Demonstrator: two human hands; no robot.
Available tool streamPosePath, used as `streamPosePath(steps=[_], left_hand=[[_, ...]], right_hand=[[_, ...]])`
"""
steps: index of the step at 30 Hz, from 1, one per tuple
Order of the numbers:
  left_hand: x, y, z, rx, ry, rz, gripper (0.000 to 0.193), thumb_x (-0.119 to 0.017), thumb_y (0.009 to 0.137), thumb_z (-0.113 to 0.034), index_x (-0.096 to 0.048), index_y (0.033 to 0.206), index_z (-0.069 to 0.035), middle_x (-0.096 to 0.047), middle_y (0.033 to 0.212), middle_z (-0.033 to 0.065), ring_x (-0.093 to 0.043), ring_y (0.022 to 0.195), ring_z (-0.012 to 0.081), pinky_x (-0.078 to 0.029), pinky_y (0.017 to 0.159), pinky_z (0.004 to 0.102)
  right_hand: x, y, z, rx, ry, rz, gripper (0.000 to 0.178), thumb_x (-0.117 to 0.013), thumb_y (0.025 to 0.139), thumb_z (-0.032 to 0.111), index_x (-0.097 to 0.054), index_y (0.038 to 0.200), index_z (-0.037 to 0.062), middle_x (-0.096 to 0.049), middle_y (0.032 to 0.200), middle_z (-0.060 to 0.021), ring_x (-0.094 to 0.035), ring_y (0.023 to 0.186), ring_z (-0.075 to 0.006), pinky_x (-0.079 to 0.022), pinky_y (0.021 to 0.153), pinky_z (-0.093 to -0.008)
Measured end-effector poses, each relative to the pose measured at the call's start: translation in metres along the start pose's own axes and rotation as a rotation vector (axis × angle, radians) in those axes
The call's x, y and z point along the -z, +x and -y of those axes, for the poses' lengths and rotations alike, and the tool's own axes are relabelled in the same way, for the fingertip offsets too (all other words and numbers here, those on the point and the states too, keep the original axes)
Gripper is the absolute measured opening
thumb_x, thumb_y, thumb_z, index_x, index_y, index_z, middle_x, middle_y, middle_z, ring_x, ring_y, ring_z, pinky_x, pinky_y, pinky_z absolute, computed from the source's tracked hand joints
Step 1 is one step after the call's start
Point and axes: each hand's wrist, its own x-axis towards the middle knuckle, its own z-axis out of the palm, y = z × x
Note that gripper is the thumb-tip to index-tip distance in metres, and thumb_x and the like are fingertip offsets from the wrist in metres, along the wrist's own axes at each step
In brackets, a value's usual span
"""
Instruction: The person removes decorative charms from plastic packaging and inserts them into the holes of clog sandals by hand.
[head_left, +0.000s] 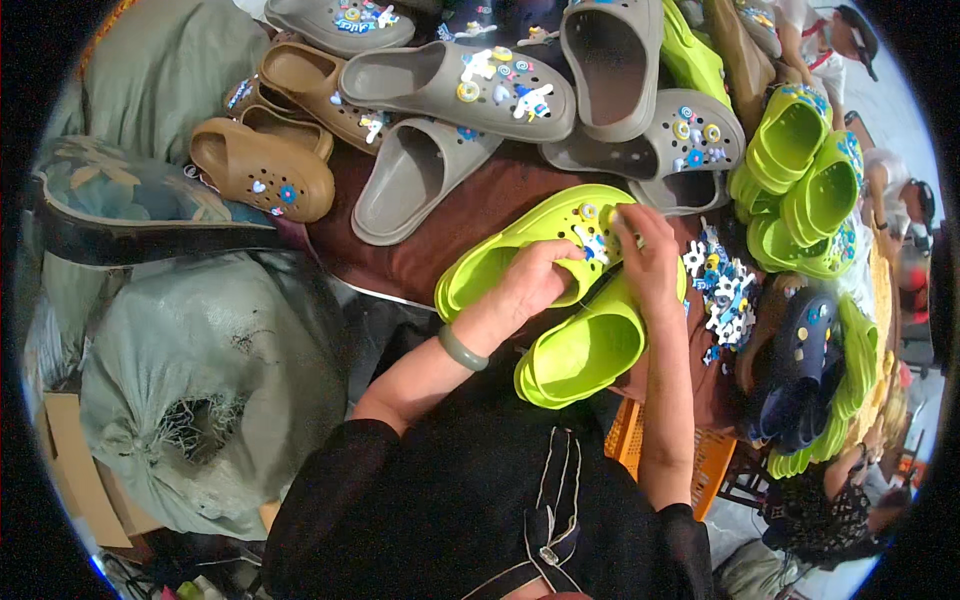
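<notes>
A lime-green clog (507, 225) lies tilted in front of me, with a few white, blue and yellow charms on its perforated top. My left hand (535, 277) grips it at the foot opening, thumb on top and the other fingers mostly hidden inside. At its toe end, my right hand (648, 255) has its fingertips pinched together against the perforated surface; what they hold, if anything, is hidden. Below sits a second lime-green clog (585, 355), partly under my right hand and forearm. Right of my right hand is a pile of white and blue charms (728, 300).
Grey clogs (470, 90) and brown clogs (262, 165) with charms crowd the far side of the brown-covered table (345, 215). Stacked lime clogs (800, 190) and navy clogs (800, 360) stand right. Stuffed sacks (215, 390) fill the left; an orange crate (705, 470) is below. People work far right.
</notes>
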Motion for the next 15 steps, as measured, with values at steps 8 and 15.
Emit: streamPosePath(steps=[8, 15], left_hand=[[-0.003, -0.003, 0.006, -0.022, -0.004, 0.016, 0.041, -0.053, 0.079, 0.005, -0.052, 0.12, 0.005, -0.061, 0.114, 0.0151, -0.058, 0.107, 0.0261, -0.045, 0.097, 0.0375], [-0.01, -0.012, 0.007, -0.07, 0.194, 0.03, 0.034, -0.057, 0.079, 0.001, -0.055, 0.113, 0.004, -0.062, 0.111, 0.0125, -0.059, 0.102, 0.0225, -0.046, 0.094, 0.0336]], right_hand=[[0.005, -0.004, -0.004, -0.59, 0.982, -0.094, 0.027, -0.056, 0.093, 0.007, -0.059, 0.118, -0.0026, -0.066, 0.106, -0.0061, -0.061, 0.091, -0.0108, -0.048, 0.082, -0.0235], [0.01, -0.007, -0.017, -0.565, 0.981, -0.041, 0.025, -0.055, 0.094, 0.008, -0.059, 0.116, -0.0028, -0.065, 0.107, -0.0068, -0.06, 0.092, -0.0114, -0.048, 0.083, -0.0246]])
